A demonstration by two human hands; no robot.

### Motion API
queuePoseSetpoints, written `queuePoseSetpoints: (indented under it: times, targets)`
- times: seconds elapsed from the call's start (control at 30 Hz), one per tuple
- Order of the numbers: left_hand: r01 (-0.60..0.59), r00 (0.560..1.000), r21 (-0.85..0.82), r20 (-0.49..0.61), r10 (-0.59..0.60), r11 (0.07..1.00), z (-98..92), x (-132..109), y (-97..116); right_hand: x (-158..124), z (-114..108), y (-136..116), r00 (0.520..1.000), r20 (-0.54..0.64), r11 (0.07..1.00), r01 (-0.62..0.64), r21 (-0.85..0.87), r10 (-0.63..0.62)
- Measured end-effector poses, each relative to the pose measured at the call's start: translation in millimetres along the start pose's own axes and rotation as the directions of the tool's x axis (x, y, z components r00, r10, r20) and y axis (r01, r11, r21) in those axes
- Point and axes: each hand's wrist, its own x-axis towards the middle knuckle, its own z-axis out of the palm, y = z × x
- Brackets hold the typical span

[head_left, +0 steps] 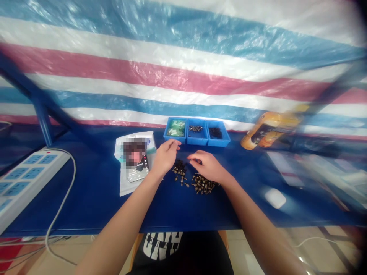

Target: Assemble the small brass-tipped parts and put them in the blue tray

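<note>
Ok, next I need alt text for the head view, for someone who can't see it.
A person's left hand and right hand are close together beside small metal parts heaped on a blue table; whether either holds one is unclear. Three blue bins stand just beyond, and a phone lies on a white packet to the left.

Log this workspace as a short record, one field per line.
Surface: blue table
Hands: left hand near dark loose parts; right hand near brass-coloured pile
Grip: cannot tell whether either holds a part
Bins: three blue bins in a row; green-and-white contents left, metal parts middle, black parts right
Left side: phone on white packet; power strip
Right side: yellow bottles
</note>
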Motion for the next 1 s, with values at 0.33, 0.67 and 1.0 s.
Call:
queuePoseSetpoints:
  times: [0.33, 0.67, 1.0]
  targets:
    - [-0.022, 0.996, 0.04, 0.09, 0.018, 0.999, 3.7, -6.6, 4.6, 3.4, 9.3, -9.3, 0.995, 0.084, 0.949, -0.022, -0.313, 0.051]
    - [-0.132, 0.983, 0.092, 0.139, 0.119, 0.987, 6.0, -15.4, 17.2, 0.3, -11.4, 2.5, 1.0, 0.019, 0.996, 0.017, 0.088, -0.019]
    - [-0.326, 0.926, 0.142, 0.249, 0.285, 0.935, 4.0, -24.3, 31.1, 6.3, -11.0, -0.1, 0.946, -0.289, 0.892, -0.002, 0.451, 0.149]
